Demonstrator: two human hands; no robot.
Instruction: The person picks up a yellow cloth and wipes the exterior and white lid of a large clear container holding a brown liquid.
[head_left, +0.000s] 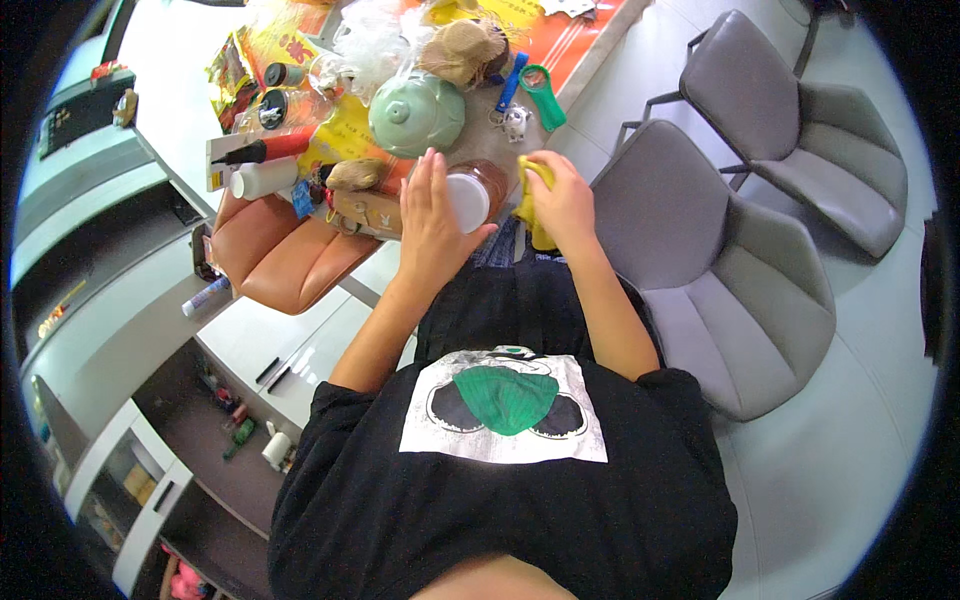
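Observation:
My left hand (433, 217) rests against a clear plastic jar (492, 184) with a white lid and brownish contents. Its fingers lie straight along the lid's left side, and the thumb reaches along the near edge. A crumpled yellow cloth (541, 234) is held in my right hand (561, 196), just right of the jar at the table's edge. Behind the jar sits a pale green, lidded ceramic vessel (417, 112). A small brown box-like case (367, 210) is beside my left hand, partly covered by it.
The cluttered table (487, 124) carries a straw hat (465, 51), plastic bags (375, 45), a green peeler-like tool (543, 97), a blue strap (512, 82), a panda keychain (514, 122) and a white bottle (264, 178). Grey chairs (720, 262) stand right, a brown chair (292, 251) left.

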